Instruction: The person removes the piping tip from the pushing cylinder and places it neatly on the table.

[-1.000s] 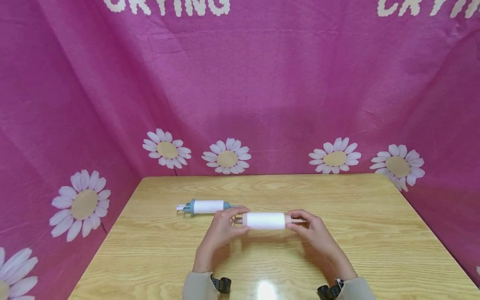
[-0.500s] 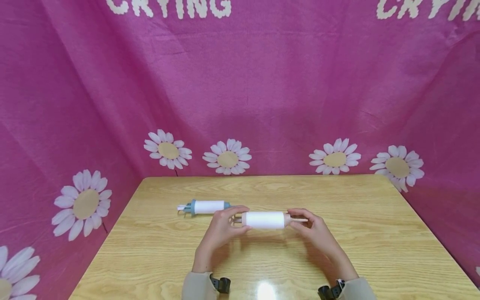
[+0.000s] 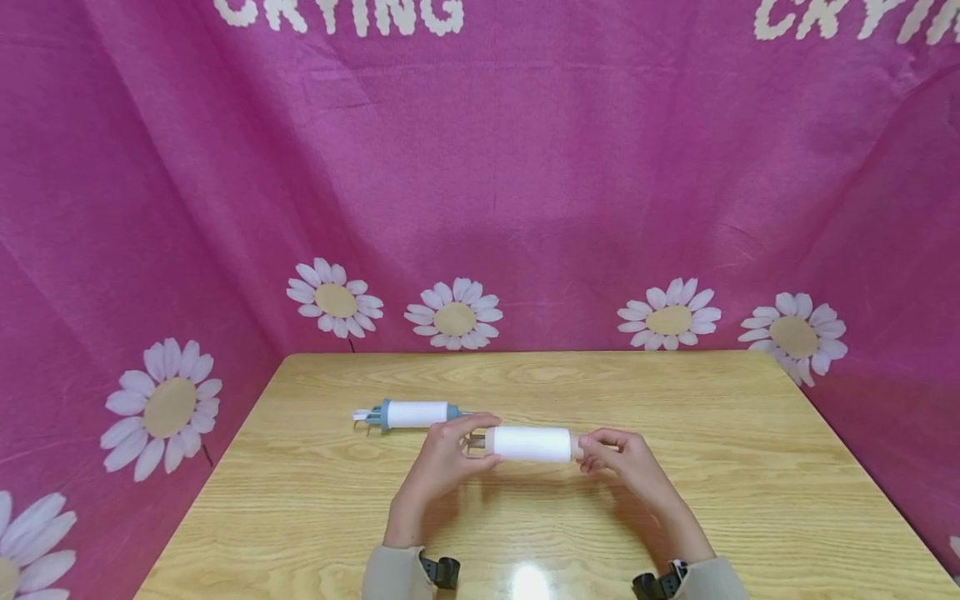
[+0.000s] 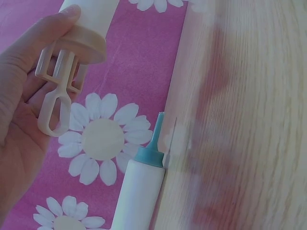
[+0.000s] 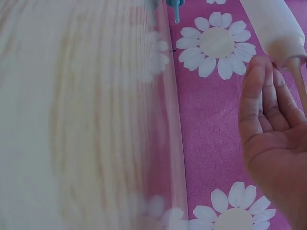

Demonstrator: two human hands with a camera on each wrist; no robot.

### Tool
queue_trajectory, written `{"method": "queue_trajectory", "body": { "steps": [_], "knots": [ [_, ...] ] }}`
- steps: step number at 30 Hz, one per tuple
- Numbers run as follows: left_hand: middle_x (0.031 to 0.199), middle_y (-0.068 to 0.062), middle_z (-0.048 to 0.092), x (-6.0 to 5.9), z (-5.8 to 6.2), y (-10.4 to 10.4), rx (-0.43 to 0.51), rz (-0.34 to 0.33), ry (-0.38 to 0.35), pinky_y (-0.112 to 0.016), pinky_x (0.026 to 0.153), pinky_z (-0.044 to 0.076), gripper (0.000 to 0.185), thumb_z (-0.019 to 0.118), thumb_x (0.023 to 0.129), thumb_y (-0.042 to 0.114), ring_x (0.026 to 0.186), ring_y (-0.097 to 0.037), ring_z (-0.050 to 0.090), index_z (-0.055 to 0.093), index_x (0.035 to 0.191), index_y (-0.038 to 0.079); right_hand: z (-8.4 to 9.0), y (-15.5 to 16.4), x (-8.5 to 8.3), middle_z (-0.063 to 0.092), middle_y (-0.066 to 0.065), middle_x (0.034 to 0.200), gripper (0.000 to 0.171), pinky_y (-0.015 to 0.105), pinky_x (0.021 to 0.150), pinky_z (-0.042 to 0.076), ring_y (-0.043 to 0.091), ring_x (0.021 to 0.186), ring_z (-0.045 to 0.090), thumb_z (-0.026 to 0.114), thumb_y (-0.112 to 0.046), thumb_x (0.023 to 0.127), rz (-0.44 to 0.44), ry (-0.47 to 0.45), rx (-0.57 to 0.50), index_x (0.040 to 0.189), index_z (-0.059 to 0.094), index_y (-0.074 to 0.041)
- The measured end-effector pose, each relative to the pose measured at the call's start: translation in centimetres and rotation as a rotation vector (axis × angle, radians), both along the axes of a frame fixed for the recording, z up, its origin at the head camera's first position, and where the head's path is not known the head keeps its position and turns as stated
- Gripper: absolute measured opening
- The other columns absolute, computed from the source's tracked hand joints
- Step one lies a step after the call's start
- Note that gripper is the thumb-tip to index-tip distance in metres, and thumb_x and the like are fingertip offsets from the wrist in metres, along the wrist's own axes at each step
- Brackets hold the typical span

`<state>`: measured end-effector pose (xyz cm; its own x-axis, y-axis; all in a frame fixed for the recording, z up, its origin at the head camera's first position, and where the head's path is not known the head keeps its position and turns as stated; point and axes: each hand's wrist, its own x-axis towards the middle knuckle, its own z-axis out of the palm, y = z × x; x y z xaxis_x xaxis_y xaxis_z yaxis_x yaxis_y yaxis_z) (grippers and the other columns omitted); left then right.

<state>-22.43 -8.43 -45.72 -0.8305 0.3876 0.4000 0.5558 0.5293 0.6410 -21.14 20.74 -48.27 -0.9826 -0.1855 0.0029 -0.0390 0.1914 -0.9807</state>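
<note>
A white icing syringe with beige ends (image 3: pixel 532 444) is held level above the table. My left hand (image 3: pixel 447 450) grips its plunger-end collar. In the left wrist view the thumb lies against the white barrel, and the beige plunger loop (image 4: pixel 55 115) hangs out past the collar. My right hand (image 3: pixel 622 454) pinches the beige nozzle cap (image 5: pixel 286 47) at the other end. The slim nozzle (image 5: pixel 300 84) runs beside the fingers in the right wrist view. Just behind the left hand lies a second, white and blue icing syringe (image 3: pixel 417 414).
The wooden table (image 3: pixel 712 500) spreads around both hands. A pink cloth (image 3: pixel 555 208) with white daisies hangs along its back and sides. Black wrist straps (image 3: pixel 447 572) sit at both sleeves.
The right hand's fingers have shifted and curled in at the nozzle cap, and now hide the nozzle in the head view. The left hand has stayed in place.
</note>
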Motion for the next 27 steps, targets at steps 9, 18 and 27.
{"method": "queue_trajectory", "body": {
  "steps": [9,18,27],
  "knots": [
    [0.122,-0.004,0.071,0.02,0.02,-0.15,-0.008,0.011,-0.002,-0.039,0.098,0.055,0.043,0.085,0.076,0.021,0.114,-0.021,0.067,0.070,0.116,0.015,0.00,0.09,0.30,0.070,-0.013,0.104,0.038,0.031,0.083,0.060,0.004,0.091,0.069,0.069,-0.018,0.091,0.014,0.057,0.006,0.120,0.061,0.006],
    [0.121,-0.004,0.071,0.03,-0.14,-0.29,0.020,0.015,0.002,-0.040,0.097,0.056,0.044,0.085,0.075,0.021,0.113,-0.021,0.068,0.070,0.116,0.016,-0.32,-0.06,0.60,0.064,-0.022,0.111,0.040,0.022,0.083,0.059,0.003,0.099,0.068,0.069,-0.009,0.090,0.041,0.204,-0.049,0.125,0.058,0.007],
    [0.122,-0.003,0.071,0.07,-0.25,-0.40,0.029,0.001,0.016,-0.038,0.096,0.056,0.044,0.084,0.076,0.023,0.114,-0.021,0.067,0.070,0.117,0.016,0.03,-0.32,0.69,0.067,-0.002,0.121,0.036,0.024,0.086,0.057,0.000,0.099,0.065,0.060,-0.019,0.097,-0.014,0.175,0.015,0.127,0.059,0.001]
  ]
}}
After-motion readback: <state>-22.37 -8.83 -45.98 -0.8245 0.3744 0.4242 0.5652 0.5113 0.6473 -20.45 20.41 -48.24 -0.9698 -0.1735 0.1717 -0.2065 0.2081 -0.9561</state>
